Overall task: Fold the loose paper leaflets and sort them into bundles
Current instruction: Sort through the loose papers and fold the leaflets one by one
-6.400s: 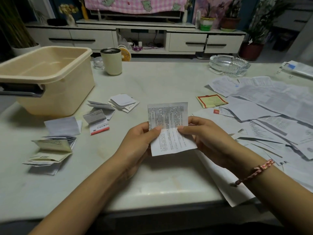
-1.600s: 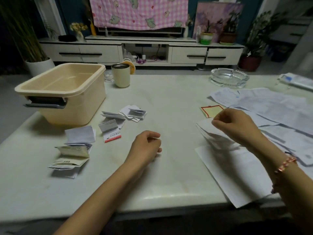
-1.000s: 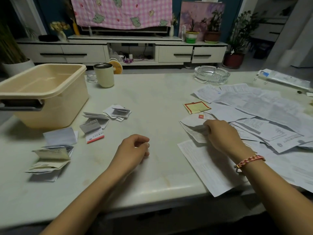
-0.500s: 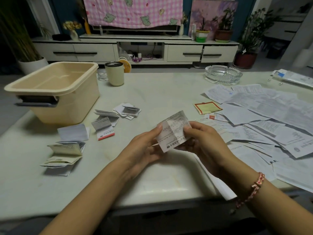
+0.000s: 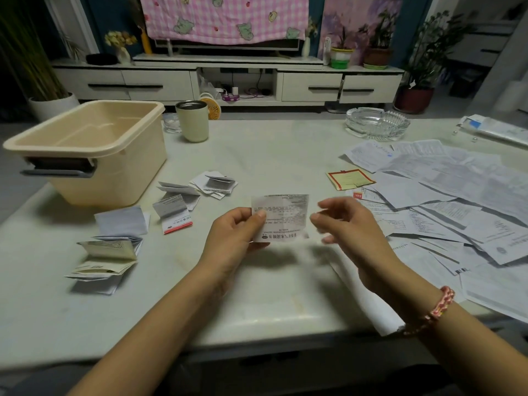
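Pinches the leaflet point(image 5: 281, 217) at its left edge between thumb and curled fingers of the left hand point(image 5: 237, 238), raised off the table point(image 5: 271, 155), right of the tub point(image 5: 120, 178) and nearer the body than it. Keeps the printed face toward the camera, probably to check print and creases before folding. Holds the right hand point(image 5: 351, 232) just beside the free right edge, fingers loosely half-curled and gripping nothing; blurred, hence no confirming contact. Judged step: taking the second edge to begin a fold. Sets folded bundles point(image 5: 105, 252) in separate groups just in front of and just right of the tub, apart from one another, presumably to keep sorts distinct. Leaves loose sheets point(image 5: 443, 195) overlapping far right of the tub, within right-hand reach as supply. Expect thin paper to flex; align edges before pressing any crease. Judged well short of completion, given the unfolded supply.
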{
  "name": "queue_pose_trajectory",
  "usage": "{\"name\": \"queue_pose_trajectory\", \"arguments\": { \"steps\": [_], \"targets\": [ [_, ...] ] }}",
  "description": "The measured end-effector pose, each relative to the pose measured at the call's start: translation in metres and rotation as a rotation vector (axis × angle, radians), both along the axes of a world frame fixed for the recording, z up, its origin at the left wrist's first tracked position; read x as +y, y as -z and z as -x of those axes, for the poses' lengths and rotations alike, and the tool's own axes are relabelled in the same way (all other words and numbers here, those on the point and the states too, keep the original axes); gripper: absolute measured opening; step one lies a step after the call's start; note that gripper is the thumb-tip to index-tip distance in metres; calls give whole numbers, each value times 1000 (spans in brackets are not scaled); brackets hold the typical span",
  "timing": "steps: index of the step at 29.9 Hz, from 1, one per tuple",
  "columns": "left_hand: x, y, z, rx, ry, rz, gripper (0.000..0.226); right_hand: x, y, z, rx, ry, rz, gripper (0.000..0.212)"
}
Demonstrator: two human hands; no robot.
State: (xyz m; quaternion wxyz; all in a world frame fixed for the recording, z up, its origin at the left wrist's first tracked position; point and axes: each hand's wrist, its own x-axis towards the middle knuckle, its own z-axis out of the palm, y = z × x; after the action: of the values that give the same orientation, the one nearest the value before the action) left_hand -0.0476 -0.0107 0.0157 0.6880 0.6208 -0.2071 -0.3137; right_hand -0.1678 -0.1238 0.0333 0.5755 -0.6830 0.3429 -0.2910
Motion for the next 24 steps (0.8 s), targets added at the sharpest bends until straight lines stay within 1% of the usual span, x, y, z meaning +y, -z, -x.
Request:
{"name": "queue_pose_trajectory", "arguments": {
  "steps": [1,3,5,7,9,11,15,18,20,21,23,24],
  "targets": [
    [0,0,0,-23,2,0,9,-2,0,1,2,17,106,26],
    [1,-2,1,-75,30,-14,7,-5,-3,4,9,-51,237,36],
    [3,-3,2,-109,85,-34,6,-5,-5,5,23,-183,255,43],
    [3,-5,4,-115,135,-49,7,-6,-6,5,32,-303,202,45],
    [4,-5,6,-112,143,-67,10,-7,-5,6,27,-372,137,46],
    [4,-5,6,-109,130,-74,14,-7,-4,7,29,-424,133,45],
    [4,-6,6,-84,153,-93,13,-5,-6,7,73,-515,229,32],
    [4,-5,6,-53,203,-161,13,-3,-7,5,126,-494,320,22],
    [4,-4,6,-54,243,-232,20,-3,-6,2,156,-434,403,15],
    [4,-5,6,-44,267,-259,29,-4,-6,1,159,-399,448,14],
    [4,-5,6,-17,330,-279,54,-6,-5,-2,173,-325,521,16],
    [3,-5,6,-2,361,-271,66,-7,-4,-3,178,-303,525,17]
  ]
}}
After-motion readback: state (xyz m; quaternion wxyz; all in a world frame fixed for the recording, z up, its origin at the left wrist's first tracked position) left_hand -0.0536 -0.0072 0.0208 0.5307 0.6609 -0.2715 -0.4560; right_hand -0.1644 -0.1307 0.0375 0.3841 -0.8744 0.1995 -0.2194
